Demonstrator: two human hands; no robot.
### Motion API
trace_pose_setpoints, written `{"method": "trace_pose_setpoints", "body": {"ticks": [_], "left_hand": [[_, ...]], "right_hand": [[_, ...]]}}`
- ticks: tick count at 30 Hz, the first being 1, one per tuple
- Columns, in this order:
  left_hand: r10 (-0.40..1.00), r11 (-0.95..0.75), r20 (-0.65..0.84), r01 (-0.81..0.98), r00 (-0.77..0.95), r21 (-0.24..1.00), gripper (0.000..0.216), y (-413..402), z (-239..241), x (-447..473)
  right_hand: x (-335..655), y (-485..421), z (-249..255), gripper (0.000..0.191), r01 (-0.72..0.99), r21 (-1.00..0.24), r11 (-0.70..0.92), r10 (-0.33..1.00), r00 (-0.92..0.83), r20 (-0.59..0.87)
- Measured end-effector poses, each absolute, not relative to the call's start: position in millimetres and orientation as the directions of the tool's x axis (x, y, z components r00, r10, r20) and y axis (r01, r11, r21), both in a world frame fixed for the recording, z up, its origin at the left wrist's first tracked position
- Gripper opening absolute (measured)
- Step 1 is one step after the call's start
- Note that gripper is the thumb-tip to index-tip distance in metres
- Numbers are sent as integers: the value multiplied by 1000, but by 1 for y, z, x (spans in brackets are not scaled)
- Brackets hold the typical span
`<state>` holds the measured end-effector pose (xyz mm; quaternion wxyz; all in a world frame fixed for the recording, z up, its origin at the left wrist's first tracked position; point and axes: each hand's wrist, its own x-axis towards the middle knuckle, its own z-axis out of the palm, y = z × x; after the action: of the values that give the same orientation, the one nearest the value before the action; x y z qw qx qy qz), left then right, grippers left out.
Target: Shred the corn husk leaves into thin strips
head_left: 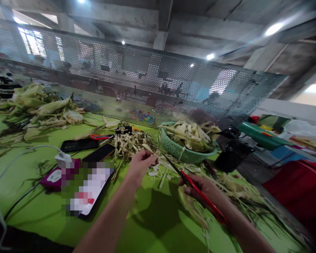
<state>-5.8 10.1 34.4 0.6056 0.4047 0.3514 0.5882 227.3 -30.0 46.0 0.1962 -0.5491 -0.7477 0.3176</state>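
Observation:
My left hand [142, 165] is closed in a pinch over the green table, just in front of a pile of small pale knotted husk pieces [131, 144]. Whatever lies between its fingertips is too small to make out. My right hand [200, 188] grips red-handled scissors [196, 189], whose dark blades point up and left toward the left fingertips. Thin pale husk scraps [158, 170] are strewn below the blades. Just behind both hands stands a green plastic basket [173, 147] heaped with dry corn husks [192, 135]. A long husk strip [193, 211] lies under my right hand.
Two dark phones [80, 144] and a lit phone [98, 188] lie on the left, by a purple power strip [54, 177] with a white plug and cable. Red-handled scissors [101, 137] lie behind. Husks [42, 102] are heaped far left. A perforated metal screen [137, 84] runs along the back.

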Motion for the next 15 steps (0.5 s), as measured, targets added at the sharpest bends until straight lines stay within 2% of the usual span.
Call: {"method": "trace_pose_setpoints", "body": {"ticks": [6,9,12,15], "left_hand": [[999,-11,35,-471,42,882,20,10,34,-6],[999,-2,25,-505,39,863,20,10,32,-7],[997,24,23,-577,73,816,22,10,29,-8],[990,80,14,-647,139,758,25,10,28,-9]], "right_hand": [[229,-37,52,50,691,-703,168,956,-287,-54],[232,-40,55,50,689,-694,211,956,-293,0],[235,-41,56,49,708,-656,261,946,-322,29],[237,-45,56,50,728,-636,258,942,-336,-2]]}}
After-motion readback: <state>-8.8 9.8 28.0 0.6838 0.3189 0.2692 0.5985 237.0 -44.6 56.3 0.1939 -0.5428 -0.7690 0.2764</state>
